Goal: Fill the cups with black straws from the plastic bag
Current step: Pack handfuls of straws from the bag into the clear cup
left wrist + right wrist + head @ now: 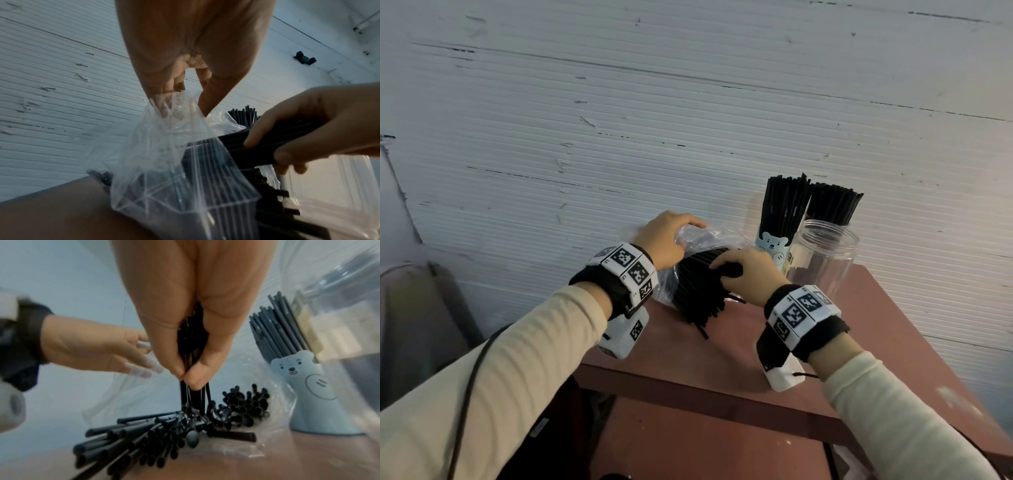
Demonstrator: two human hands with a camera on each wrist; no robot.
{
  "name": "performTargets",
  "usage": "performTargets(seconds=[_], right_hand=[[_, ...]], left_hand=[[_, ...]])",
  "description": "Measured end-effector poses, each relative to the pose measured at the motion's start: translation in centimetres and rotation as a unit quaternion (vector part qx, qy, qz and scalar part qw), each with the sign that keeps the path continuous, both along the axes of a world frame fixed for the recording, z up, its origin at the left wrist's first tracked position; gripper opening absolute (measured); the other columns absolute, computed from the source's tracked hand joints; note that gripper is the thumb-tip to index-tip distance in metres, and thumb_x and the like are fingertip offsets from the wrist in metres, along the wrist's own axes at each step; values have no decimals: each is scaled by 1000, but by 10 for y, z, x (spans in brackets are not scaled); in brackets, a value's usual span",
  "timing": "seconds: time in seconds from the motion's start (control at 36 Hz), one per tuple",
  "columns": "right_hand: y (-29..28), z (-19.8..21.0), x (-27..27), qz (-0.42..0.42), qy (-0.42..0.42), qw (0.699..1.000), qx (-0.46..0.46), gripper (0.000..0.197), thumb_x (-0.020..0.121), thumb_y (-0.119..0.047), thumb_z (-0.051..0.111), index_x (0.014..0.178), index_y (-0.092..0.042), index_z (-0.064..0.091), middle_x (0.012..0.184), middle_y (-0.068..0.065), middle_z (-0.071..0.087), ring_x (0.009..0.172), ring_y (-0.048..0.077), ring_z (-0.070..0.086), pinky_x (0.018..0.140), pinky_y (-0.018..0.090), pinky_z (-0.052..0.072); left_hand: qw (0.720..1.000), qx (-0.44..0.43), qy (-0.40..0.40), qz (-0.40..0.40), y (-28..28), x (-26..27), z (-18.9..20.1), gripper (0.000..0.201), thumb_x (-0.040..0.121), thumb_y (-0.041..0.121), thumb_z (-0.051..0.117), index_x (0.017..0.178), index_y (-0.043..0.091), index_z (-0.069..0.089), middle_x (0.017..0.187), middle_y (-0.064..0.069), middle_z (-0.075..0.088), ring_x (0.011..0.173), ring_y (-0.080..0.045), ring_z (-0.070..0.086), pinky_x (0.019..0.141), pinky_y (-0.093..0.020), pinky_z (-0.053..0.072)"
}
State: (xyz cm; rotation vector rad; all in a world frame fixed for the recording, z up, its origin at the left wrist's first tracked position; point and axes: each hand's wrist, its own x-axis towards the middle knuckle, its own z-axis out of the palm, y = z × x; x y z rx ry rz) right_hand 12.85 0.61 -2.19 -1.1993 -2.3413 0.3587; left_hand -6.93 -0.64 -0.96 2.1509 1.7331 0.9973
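Observation:
A clear plastic bag [709, 236] of black straws [698, 298] lies on the brown table [722, 346] by the wall. My left hand [681, 236] pinches the bag's upper edge [164, 162] between fingers and thumb and holds it up. Inside the bag's mouth, my right hand [722, 272] grips a bundle of straws [193, 394], while the others fan out loose on the table [144, 434]. To the right stands a blue bear cup [774, 250] packed with upright straws [786, 205]. A second bunch of straws [832, 202] stands behind it; what holds it is hidden.
A tall clear plastic jar [825, 260] stands open-topped just right of the bear cup, close to my right wrist. The white ribbed wall [688, 120] runs right behind the bag and cups. The table's front edge [688, 387] lies below my wrists.

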Motion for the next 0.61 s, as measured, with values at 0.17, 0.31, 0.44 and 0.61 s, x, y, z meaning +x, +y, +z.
performTargets(seconds=[0.17,0.31,0.44,0.61], right_hand=[[-20,15,38,18,1,1000,-23,29,83,-6,65,105,-23,73,90,-13,62,81,3,56,67,1,38],[-36,29,62,24,-6,998,-49,29,82,-5,66,103,-24,74,82,-11,62,59,-7,55,57,6,41],[-53,41,73,38,-39,998,-35,31,81,-8,67,103,-29,73,81,-12,61,64,2,54,60,8,43],[-64,47,91,47,-35,998,-23,31,83,-10,68,106,-29,72,97,-10,64,76,-2,56,69,3,39]], left_hand=[[996,81,45,12,-5,13,-6,63,78,-3,62,134,22,51,145,-11,33,132,-27,38,99,-31,39],[981,86,111,-136,-14,44,-1,72,72,11,72,138,14,44,141,-4,39,131,-18,39,108,-29,35],[975,25,141,-169,-8,79,-3,85,63,31,81,137,17,42,127,3,54,112,-14,54,95,-29,45],[977,11,158,-142,-9,109,3,21,74,17,70,94,16,62,80,2,66,77,-23,64,66,-32,49]])
